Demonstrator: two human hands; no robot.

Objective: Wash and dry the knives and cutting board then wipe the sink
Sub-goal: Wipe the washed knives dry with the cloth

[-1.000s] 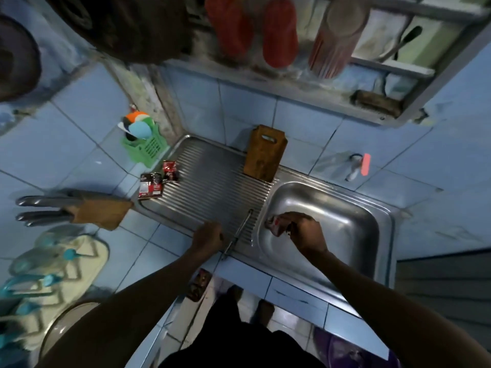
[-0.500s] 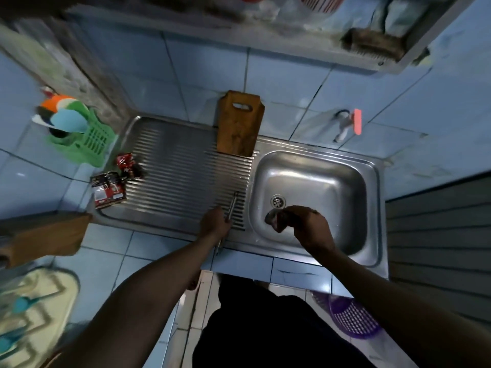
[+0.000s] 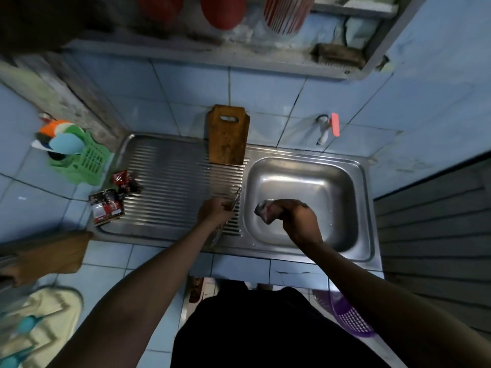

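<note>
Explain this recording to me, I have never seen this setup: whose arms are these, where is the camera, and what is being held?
No machine here: a person wears a camera on the head, looking down at both arms. The left hand grips a knife on the ribbed drainboard. The right hand squeezes a wadded cloth or sponge over the sink basin. A wooden cutting board leans against the tiled wall. Red packets lie at the drainboard's left edge, a green basket beyond.

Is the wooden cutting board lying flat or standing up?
Standing up. The cutting board rests its bottom edge on the ribbed drainboard and leans against the blue tiled wall, handle hole at the top.
</note>
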